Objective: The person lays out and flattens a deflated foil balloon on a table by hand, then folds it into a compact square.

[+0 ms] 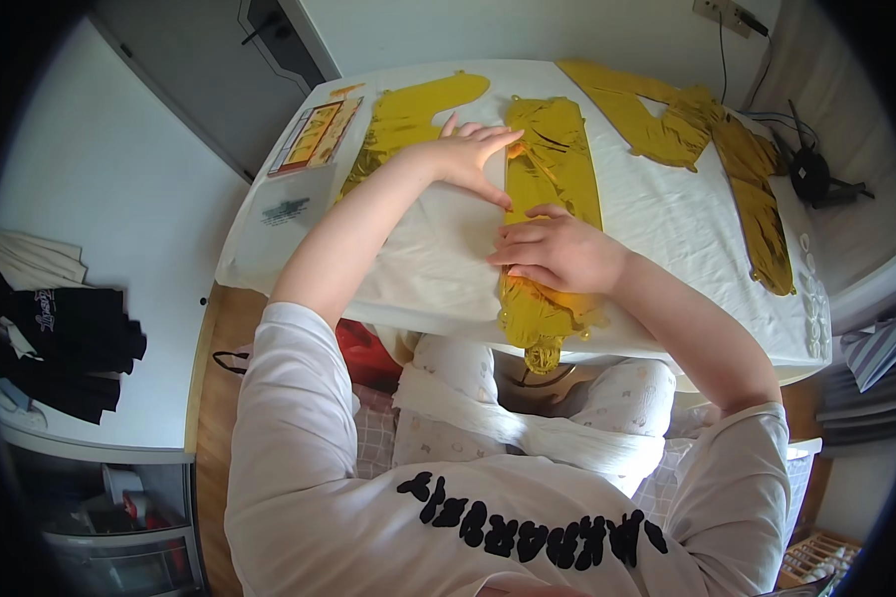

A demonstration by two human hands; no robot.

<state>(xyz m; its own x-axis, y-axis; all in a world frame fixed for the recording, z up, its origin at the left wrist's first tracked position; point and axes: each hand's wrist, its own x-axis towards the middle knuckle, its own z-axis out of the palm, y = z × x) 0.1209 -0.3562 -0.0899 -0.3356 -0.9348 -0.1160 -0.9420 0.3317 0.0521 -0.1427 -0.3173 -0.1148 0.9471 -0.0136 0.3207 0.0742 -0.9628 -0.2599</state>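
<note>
White-clothed table (667,214), gold foil balloons (553,169)

Worn on the head, looking steeply down from close above at the white cloth-covered surface (667,224); fisheye-bent edges, forearms entering from below.

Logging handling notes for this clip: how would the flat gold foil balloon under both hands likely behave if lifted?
The gold foil balloon looks deflated and creased, so probably floppy and light. Its shiny film may slide on the white tablecloth. The left hand and right hand press it flat, which suggests it wrinkles easily.
</note>
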